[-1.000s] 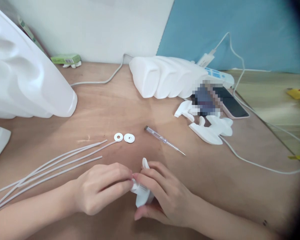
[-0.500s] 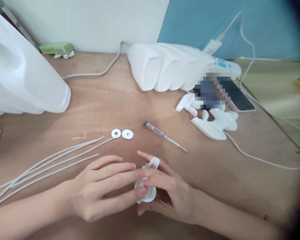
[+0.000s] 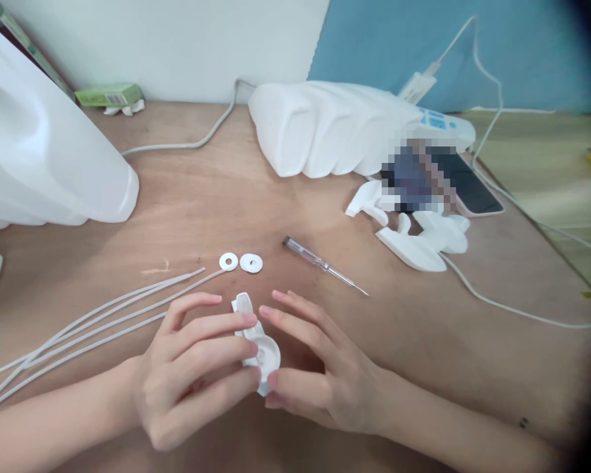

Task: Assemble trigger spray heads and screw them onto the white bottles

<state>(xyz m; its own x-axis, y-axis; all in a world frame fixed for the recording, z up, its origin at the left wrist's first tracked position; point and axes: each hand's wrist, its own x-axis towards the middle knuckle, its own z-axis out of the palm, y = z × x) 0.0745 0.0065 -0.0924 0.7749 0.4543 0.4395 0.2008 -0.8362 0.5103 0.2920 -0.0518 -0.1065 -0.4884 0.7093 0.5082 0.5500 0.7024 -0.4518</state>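
A small white plastic piece, with a round cupped end and a narrow tab at its top, is held just above the table. My left hand grips it from the left, several fingers lying over its side; the thumb is hidden beneath. To the right, my right hand has its fingers spread, with a thumb at the piece's lower right edge and an index fingertip close by its upper part. Beyond the hands lie white ring washers and a clear-handled screwdriver.
Thin grey-white rods lie at left, partly behind my left hand. Large white ribbed housings stand at the back and at far left. White curved parts, a phone and a cable occupy the right side. A green box sits behind.
The white piece has moved left and turned, showing its cupped face more. My right hand has loosened from around it, fingers now spread; my left hand keeps its grip.
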